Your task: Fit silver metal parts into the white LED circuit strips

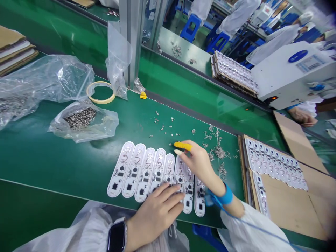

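A row of long white rounded boards (128, 171) with dark components and wires lies side by side on the green table. My left hand (160, 213), wearing a black smartwatch (117, 237), rests flat on the lower part of the middle boards, fingers spread. Above the right part of the row is my right hand (196, 159), with a yellow finger cot (183, 145) on the index finger and a blue wrist strap (225, 196). Its index finger and thumb are apart, the index tip beside a tiny metal part (170, 144). Nothing shows between them.
Loose small metal parts (219, 152) lie scattered to the right. A plastic bag of metal parts (81, 119) and a tape roll (101, 92) are at left. Cardboard (288, 206) holding more boards (275, 162) stands at right. A metal post (133, 42) rises behind; people are beyond.
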Tool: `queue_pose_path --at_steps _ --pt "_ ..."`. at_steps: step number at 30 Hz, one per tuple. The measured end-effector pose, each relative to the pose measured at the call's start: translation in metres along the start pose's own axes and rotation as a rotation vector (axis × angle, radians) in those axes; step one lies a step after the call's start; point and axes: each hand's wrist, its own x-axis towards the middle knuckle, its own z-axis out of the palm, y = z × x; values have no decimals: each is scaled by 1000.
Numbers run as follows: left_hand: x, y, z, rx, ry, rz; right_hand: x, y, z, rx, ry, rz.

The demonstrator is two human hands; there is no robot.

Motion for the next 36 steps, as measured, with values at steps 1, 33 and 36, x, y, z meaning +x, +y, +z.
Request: queue_pose_path --at_steps 1,33,36 --pt "0 0 0 -3 -1 3 10 3 6 -1 -28 -3" --pt "32 26 -20 -1162 -226 -611 -104 -24 -35 412 198 46" --pt "25 29 -11 -813 -154 -381 -102 0 -19 111 203 21"
